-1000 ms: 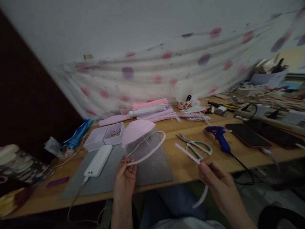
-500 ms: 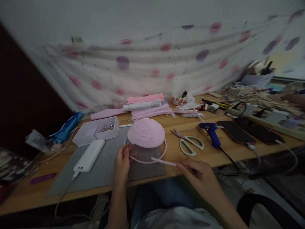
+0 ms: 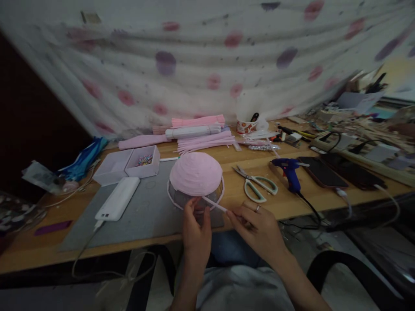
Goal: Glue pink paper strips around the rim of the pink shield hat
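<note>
A pale pink dome (image 3: 196,173), its surface layered in rounds of strip, sits over a see-through base near the table's front. Round its lower edge runs a loose ring of thin pink strip (image 3: 170,199), whose free end slants out to the right. At the front of the ring, my left hand (image 3: 197,222) has its thumb and fingers closed on the strip, with the exact grip partly hidden. My right hand (image 3: 253,220) pinches the strip's free end between thumb and finger. Green-and-white handled scissors (image 3: 256,185) lie partly open beyond my right hand.
A blue glue gun (image 3: 290,172) with a lit red light lies right of the scissors, near two phones (image 3: 320,178). Left are a white power bank (image 3: 118,198), a box of beads (image 3: 142,160) and a grey mat (image 3: 145,216). Bundles of pink strips (image 3: 205,141) lie behind.
My left hand has moved right along the front of the ring. My right hand has come slightly left and closer to it, with less strip showing between them. The head view has tilted down.
</note>
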The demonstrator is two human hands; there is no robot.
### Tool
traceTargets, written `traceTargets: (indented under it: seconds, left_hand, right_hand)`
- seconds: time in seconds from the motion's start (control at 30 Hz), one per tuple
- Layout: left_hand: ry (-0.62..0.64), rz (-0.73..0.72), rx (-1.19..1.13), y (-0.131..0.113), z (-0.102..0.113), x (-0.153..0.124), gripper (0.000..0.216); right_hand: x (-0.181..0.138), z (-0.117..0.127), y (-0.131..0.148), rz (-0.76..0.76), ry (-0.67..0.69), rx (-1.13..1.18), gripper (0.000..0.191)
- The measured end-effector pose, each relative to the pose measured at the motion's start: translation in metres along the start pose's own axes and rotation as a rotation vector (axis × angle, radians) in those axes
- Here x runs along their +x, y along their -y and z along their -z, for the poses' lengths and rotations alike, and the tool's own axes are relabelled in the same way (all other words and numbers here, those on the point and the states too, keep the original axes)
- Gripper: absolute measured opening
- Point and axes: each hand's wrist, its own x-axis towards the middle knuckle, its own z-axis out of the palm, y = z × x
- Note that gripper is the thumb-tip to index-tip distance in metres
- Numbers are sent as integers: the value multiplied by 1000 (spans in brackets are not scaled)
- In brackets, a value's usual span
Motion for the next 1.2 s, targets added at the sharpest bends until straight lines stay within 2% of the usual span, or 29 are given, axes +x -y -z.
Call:
traceTargets:
  seconds: [0.3,0.53,0.73,0.9,1.2]
  left_hand:
    - [-60,-4,34,3,-10,11,26]
    - [-5,12,-26,4,-12,15,24]
    - [22,25,-91,4,-14,17,22]
    - [46,34,-125,5,-13,20,24]
    - [27,23,-149,14,-13,25,23]
  right_hand:
    - [-1,-4,2,148,-60,-154,30]
    - [-3,-1,0,227,-122,-119,23]
    - [-3,1,0,241,-124,-110,20]
    - [-3,2,1,255,-114,-152,28]
    - [-1,5,5,271,-114,-148,30]
